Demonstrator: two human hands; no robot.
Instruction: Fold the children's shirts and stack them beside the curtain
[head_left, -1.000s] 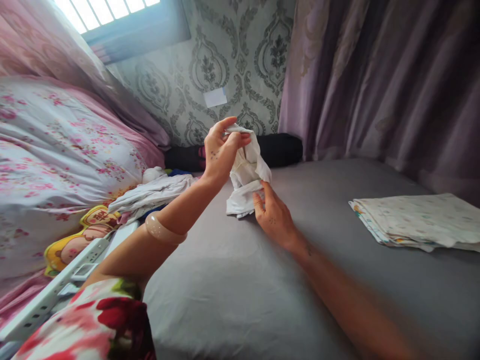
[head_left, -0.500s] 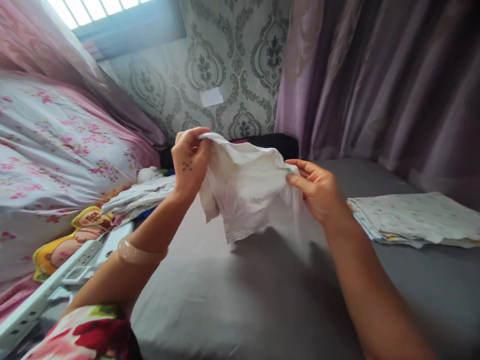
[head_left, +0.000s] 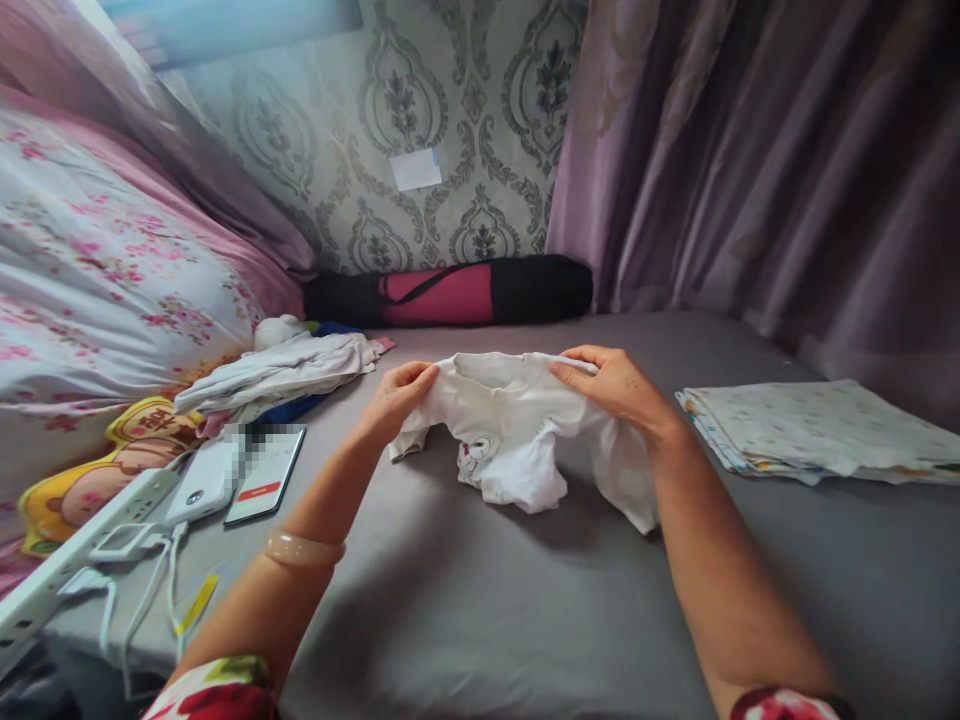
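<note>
A small white long-sleeved baby shirt hangs between my two hands, its lower part bunched near the grey sheet. A little printed animal figure shows on its front. My left hand pinches the shirt at the left shoulder, thumb on top. At the right shoulder my right hand grips the cloth the same way. The right sleeve droops down beside my right forearm, while the left sleeve's cuff shows below my left hand.
A stack of folded patterned cloths lies at right. Heaped white clothes are at left, near two phones, a white power strip with cables and a yellow cartoon cushion. A black and pink roll bag lies along the wall.
Both hands have come down with the shirt, closer to the bed. The shirt's front with the printed figure now shows, and the view has tilted downward.
</note>
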